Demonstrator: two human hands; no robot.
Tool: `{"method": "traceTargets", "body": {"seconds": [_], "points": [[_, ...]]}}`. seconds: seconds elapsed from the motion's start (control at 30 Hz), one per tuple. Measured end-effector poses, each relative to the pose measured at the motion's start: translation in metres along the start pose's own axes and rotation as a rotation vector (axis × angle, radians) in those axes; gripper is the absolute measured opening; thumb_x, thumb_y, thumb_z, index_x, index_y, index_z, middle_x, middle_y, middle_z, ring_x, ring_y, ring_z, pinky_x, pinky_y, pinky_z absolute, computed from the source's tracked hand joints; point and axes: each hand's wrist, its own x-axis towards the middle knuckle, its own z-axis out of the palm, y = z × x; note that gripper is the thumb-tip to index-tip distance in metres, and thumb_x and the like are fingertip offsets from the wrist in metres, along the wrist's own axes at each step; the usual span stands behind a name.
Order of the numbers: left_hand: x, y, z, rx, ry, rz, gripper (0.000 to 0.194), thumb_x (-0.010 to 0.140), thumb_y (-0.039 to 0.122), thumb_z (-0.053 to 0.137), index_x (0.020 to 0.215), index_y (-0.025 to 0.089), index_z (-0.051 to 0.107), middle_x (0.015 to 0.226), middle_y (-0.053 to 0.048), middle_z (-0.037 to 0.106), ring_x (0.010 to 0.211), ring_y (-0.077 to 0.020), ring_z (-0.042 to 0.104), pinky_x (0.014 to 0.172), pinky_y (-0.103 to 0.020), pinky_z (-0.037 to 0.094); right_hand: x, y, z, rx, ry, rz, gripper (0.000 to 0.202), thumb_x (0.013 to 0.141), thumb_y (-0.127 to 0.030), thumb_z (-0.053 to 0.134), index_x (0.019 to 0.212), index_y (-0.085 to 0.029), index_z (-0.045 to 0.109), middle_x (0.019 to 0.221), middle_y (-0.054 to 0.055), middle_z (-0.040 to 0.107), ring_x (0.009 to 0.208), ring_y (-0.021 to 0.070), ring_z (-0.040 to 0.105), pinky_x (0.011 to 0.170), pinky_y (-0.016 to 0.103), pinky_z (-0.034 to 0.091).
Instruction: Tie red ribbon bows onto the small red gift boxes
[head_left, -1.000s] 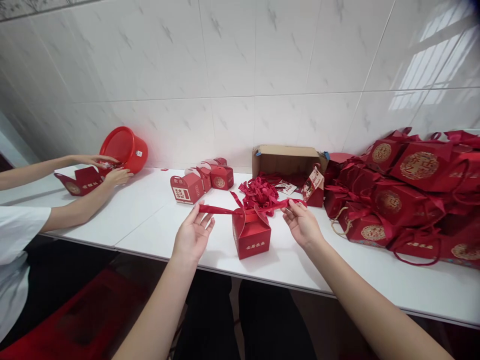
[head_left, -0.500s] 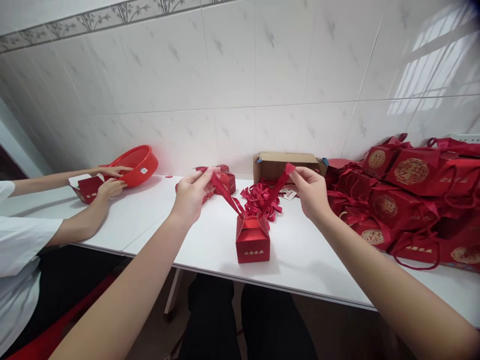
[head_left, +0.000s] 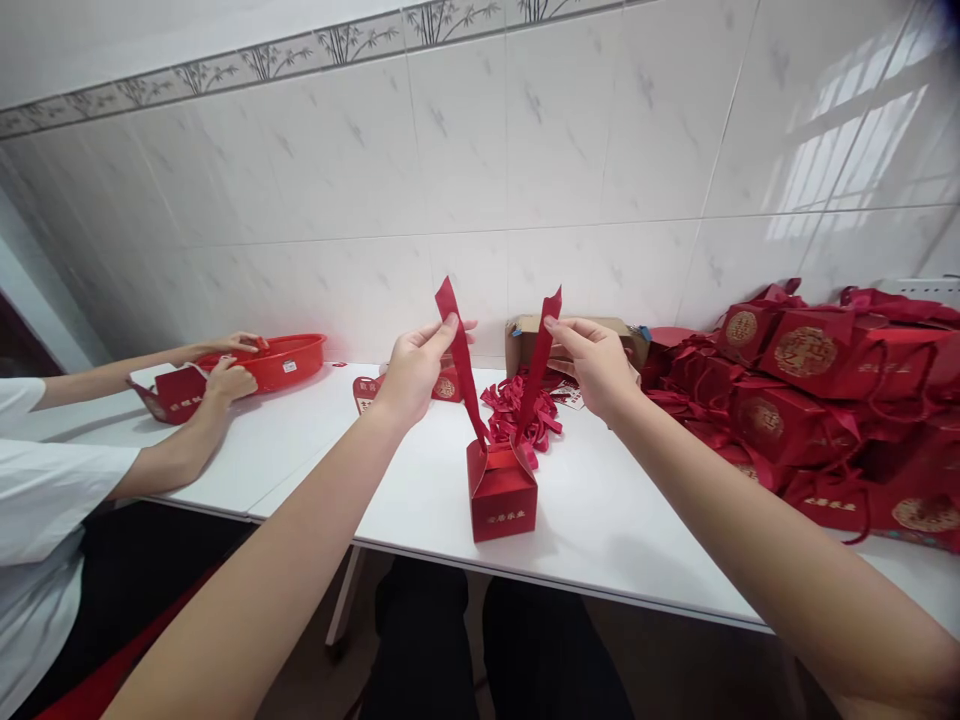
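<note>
Head view: small red box upright on white table, near front edge. Red ribbon rises from its top in two lengths. Left hand pinches one length, right hand other, both raised above box, apart. Behind box: heap of ribbons, then cardboard carton near wall. Piled red boxes to right. At left, co-worker's hands at red basin, open box beside.
</note>
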Motion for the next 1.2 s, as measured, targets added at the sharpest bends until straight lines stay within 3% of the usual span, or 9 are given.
{"method": "traceTargets", "body": {"seconds": [0.33, 0.47, 0.63, 0.77, 0.87, 1.03, 1.2], "points": [[0.002, 0.004, 0.004, -0.071, -0.037, -0.038, 0.034, 0.072, 0.043, 0.068, 0.094, 0.018, 0.068, 0.078, -0.005, 0.063, 0.078, -0.0176, 0.062, 0.069, -0.033, 0.050, -0.002, -0.006, 0.002, -0.157, 0.049, -0.103, 0.026, 0.067, -0.047, 0.069, 0.066, -0.021, 0.066, 0.075, 0.001, 0.065, 0.073, 0.0128, 0.059, 0.057, 0.023, 0.043], [0.001, 0.009, 0.005, -0.091, -0.041, -0.041, 0.031, 0.072, 0.042, 0.068, 0.090, 0.017, 0.068, 0.079, -0.004, 0.062, 0.076, -0.0169, 0.062, 0.072, -0.034, 0.050, -0.006, -0.011, -0.002, -0.180, 0.079, -0.171, 0.022, 0.069, -0.044, 0.068, 0.068, -0.021, 0.066, 0.075, 0.001, 0.066, 0.077, 0.0139, 0.059, 0.062, 0.025, 0.044], [-0.001, 0.008, 0.004, -0.141, -0.104, -0.077, 0.026, 0.074, 0.040, 0.067, 0.088, 0.017, 0.066, 0.076, -0.003, 0.062, 0.075, -0.0168, 0.063, 0.075, -0.035, 0.049, -0.011, -0.011, -0.011, -0.167, 0.063, -0.130, 0.026, 0.070, -0.045, 0.067, 0.070, -0.020, 0.064, 0.077, 0.002, 0.066, 0.074, 0.0140, 0.061, 0.061, 0.024, 0.045], [-0.004, 0.005, 0.011, -0.098, -0.141, -0.077, 0.027, 0.071, 0.041, 0.069, 0.080, 0.016, 0.066, 0.059, 0.002, 0.053, 0.061, -0.0115, 0.058, 0.068, -0.030, 0.048, -0.009, -0.008, -0.010, -0.042, -0.018, -0.019, 0.028, 0.072, -0.044, 0.066, 0.069, -0.018, 0.056, 0.064, 0.000, 0.062, 0.054, 0.0109, 0.057, 0.051, 0.024, 0.044], [-0.007, 0.007, 0.022, 0.085, -0.185, -0.077, 0.029, 0.067, 0.044, 0.071, 0.073, 0.016, 0.067, 0.053, 0.002, 0.050, 0.052, -0.0105, 0.052, 0.054, -0.027, 0.043, -0.008, -0.008, -0.002, -0.133, -0.146, 0.051, 0.025, 0.073, -0.040, 0.066, 0.069, -0.017, 0.055, 0.054, -0.002, 0.055, 0.040, 0.0060, 0.043, 0.042, 0.021, 0.034], [-0.013, 0.009, 0.032, 0.302, -0.293, -0.064, 0.033, 0.069, 0.047, 0.068, 0.067, 0.015, 0.063, 0.054, 0.000, 0.054, 0.047, -0.0087, 0.046, 0.048, -0.026, 0.037, -0.018, -0.010, 0.006, -0.166, -0.392, -0.028, 0.013, 0.072, -0.028, 0.062, 0.070, -0.016, 0.061, 0.058, -0.003, 0.052, 0.046, 0.0046, 0.035, 0.044, 0.021, 0.026], [-0.014, 0.001, 0.028, 0.365, -0.283, -0.004, 0.033, 0.065, 0.045, 0.071, 0.058, 0.016, 0.059, 0.054, -0.001, 0.054, 0.053, -0.0119, 0.051, 0.051, -0.027, 0.038, -0.026, 0.000, 0.004, -0.064, -0.419, -0.026, 0.019, 0.072, -0.033, 0.064, 0.065, -0.016, 0.061, 0.060, -0.003, 0.049, 0.049, 0.0057, 0.031, 0.047, 0.023, 0.026]]}}
